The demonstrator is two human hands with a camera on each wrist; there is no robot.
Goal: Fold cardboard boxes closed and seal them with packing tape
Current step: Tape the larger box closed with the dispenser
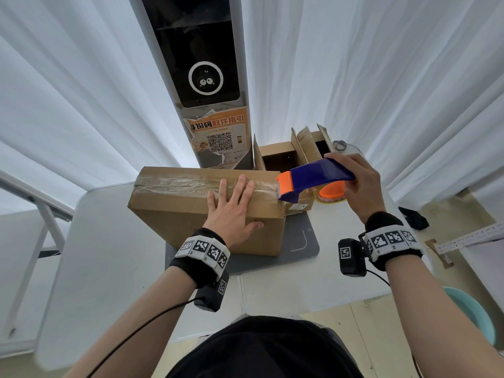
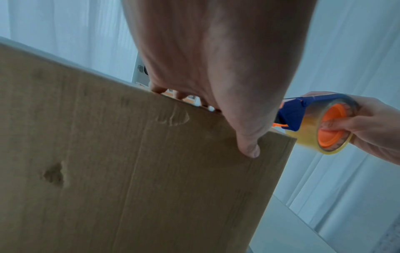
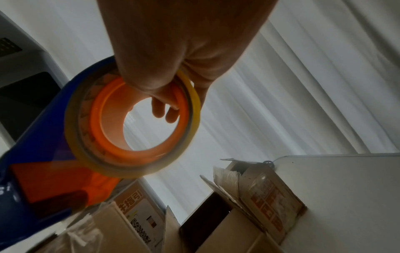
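Note:
A closed brown cardboard box (image 1: 191, 211) stands on a grey mat (image 1: 300, 241) with clear tape (image 1: 191, 182) running along its top seam. My left hand (image 1: 231, 211) lies flat on the box's top near its right end, fingers straight over the tape and thumb down the front face (image 2: 249, 147). My right hand (image 1: 360, 184) grips a blue and orange tape dispenser (image 1: 313, 175) with a clear tape roll (image 3: 134, 126), fingers through the roll's core. The dispenser's orange cutter end (image 1: 285, 185) sits at the box's right top edge.
Two open smaller boxes (image 1: 281, 156) (image 1: 316, 144) stand behind the taped one on the white table (image 1: 114, 255). A tall grey kiosk with a QR poster (image 1: 215, 137) rises behind. White curtains surround. A black item (image 1: 413, 218) lies at the right.

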